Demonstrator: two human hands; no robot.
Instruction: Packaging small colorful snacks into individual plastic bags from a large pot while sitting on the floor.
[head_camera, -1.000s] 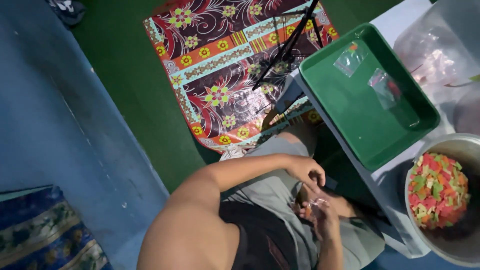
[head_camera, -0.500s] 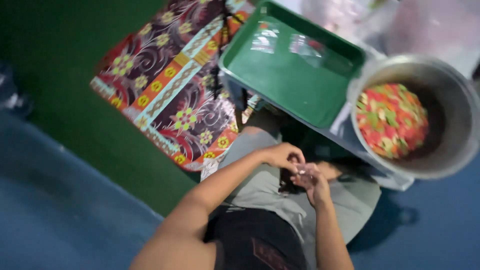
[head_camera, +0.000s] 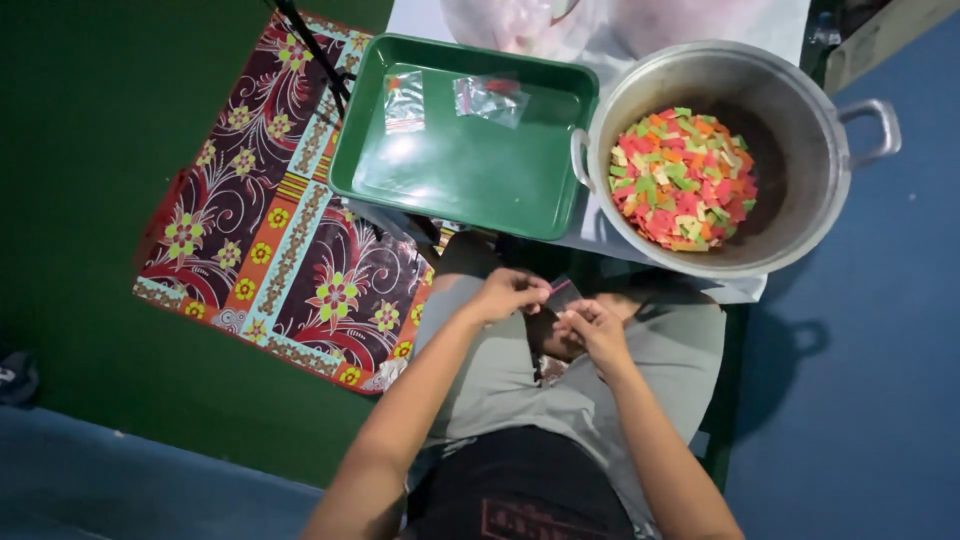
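Both hands have come up off the lap: left hand (head_camera: 510, 293) and right hand (head_camera: 592, 325) each grip pinched on a small clear packet (head_camera: 560, 290) (contents unclear), near the green tray (head_camera: 450, 175).

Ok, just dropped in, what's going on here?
A seated person holds a small clear plastic bag over the lap, pinched between the left hand and right hand. In front, a green tray holds two small filled bags. Beside it, a metal pot holds red, green, orange and yellow snack pieces.
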